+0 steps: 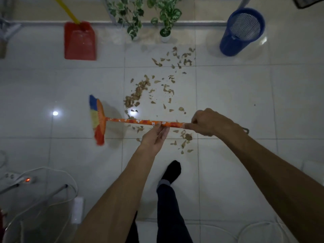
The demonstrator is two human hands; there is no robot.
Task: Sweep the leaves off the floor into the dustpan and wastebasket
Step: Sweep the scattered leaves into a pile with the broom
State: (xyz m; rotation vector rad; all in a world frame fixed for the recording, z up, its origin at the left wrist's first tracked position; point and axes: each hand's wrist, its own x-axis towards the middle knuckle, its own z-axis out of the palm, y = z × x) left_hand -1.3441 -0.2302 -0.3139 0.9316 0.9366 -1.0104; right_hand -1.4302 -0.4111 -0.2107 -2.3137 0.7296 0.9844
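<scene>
Head view: leaves [157, 88] lie scattered on the floor [236, 95], from near the plants [145, 16] down toward the feet. Broom [140, 121] held level; its head [98, 120] sits left of the litter. Right hand [206, 122] grips the handle end, fingers curled round it. Left hand [156, 137] supports mid-handle, fingers straight, loosely together. Dustpan [79, 41] and wastebasket [242, 31] stand well apart. Recommended: short strokes, gathering one pile before fetching the dustpan.

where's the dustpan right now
In the head view the red dustpan lies on the floor at the upper left by the far wall, left of the potted plants, apart from the leaves.
</scene>
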